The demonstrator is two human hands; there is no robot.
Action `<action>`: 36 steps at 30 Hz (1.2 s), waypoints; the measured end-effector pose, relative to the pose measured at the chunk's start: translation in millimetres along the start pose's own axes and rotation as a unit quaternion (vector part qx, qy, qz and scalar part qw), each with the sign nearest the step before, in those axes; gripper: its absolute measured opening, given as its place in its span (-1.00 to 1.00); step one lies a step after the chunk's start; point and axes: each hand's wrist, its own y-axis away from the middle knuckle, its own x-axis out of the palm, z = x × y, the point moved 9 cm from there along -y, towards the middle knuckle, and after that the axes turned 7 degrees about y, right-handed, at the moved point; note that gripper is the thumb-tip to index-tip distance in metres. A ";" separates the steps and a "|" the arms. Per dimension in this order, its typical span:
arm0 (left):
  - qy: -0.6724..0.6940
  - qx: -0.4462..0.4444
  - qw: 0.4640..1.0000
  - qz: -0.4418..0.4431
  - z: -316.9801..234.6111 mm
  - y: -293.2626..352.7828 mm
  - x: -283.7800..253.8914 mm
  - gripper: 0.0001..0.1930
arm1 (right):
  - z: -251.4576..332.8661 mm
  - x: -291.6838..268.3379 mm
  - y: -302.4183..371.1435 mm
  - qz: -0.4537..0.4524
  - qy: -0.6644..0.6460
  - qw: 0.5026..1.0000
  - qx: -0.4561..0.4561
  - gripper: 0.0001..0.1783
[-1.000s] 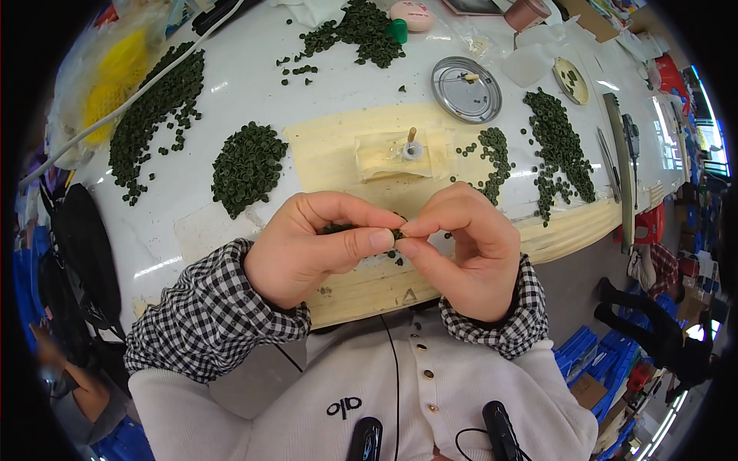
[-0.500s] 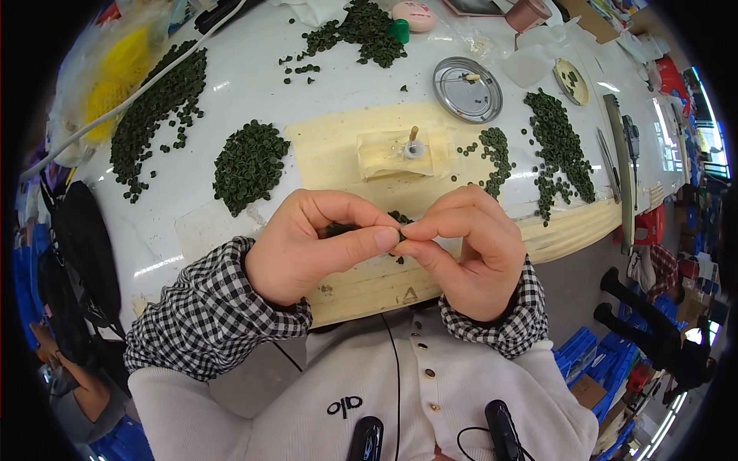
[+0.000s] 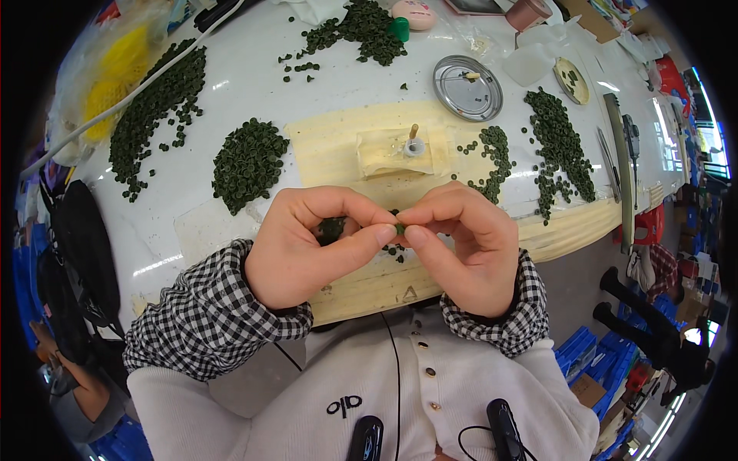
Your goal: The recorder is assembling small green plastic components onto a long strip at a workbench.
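Head view: tiny green piece (image 3: 400, 228) pinched btwn thumb tips of left hand (image 3: 307, 246) & right hand (image 3: 461, 246), both curled tight on it, just above table's near edge; green pile (image 3: 247, 160) left, cream mat (image 3: 330, 146) w/ small block (image 3: 396, 150) behind, metal lid (image 3: 467, 87) further back

Bead pile (image 3: 247, 161) left of block (image 3: 394, 151); tin (image 3: 467, 77) behind.

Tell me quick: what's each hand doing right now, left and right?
Left hand: closed, thumb and forefinger pinching the small green piece.
Right hand: closed, fingertips pinching the same small green piece from the other side.
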 end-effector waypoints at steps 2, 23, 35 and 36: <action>-0.003 0.009 1.000 0.000 -0.9 -0.3 0.0 -0.92 | -0.4 0.3 -0.1 0.005 -0.006 1.000 0.005 -0.85; 0.046 -0.002 0.998 -0.031 6.3 -1.7 -0.7 -0.88 | -4.7 -6.2 2.1 -0.028 0.005 0.999 0.040 -0.85; 0.014 -0.061 0.998 -0.023 9.8 -4.3 -4.2 -0.86 | 21.8 -39.7 -2.0 -0.026 0.399 0.913 -0.078 -0.87; 0.040 -0.075 0.996 -0.018 11.9 -3.9 -3.1 -0.87 | 19.0 -37.2 -2.1 -0.017 0.411 0.908 -0.076 -0.86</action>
